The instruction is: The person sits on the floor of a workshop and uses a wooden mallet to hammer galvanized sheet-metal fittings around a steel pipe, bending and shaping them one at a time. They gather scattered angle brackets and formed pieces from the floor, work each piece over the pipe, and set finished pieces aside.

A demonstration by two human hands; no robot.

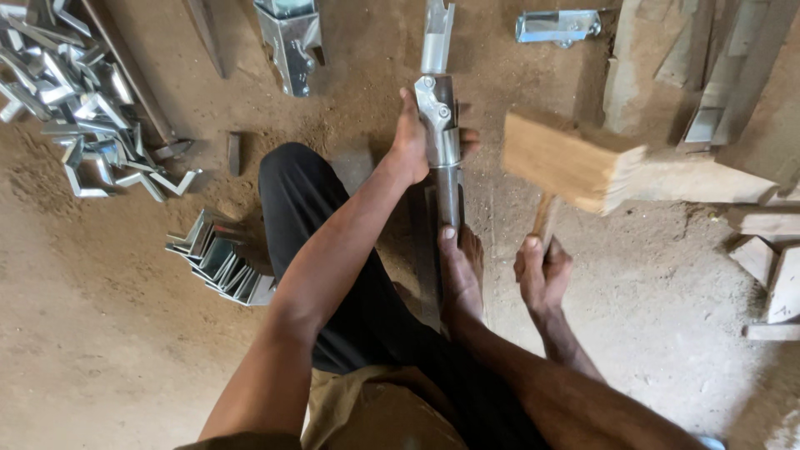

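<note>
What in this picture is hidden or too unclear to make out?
Head view only:
- Middle of the metal bracket: covered by the left hand.
- Lower end of the bracket's bar: hidden behind a bare foot.
- Mallet: its head is motion-blurred; the right hand hides the handle's end.
- Pile of metal pieces: cut off by the left edge.

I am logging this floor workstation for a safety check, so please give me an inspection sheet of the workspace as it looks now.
Surface: bare sandy dirt floor, dusty.
Job's things: long shiny metal channel piece with a riveted bracket, lying on the floor, pinned by a bare foot; wooden mallet with a block head, raised beside it.
Clutter: loose heap of bent silver metal brackets; neat stack of the same brackets; two more metal fittings; wooden offcuts.
Grippers: left hand grips the channel; right hand holds the mallet handle.
Cables: nothing seen.
Surroundings: timber planks.
</note>
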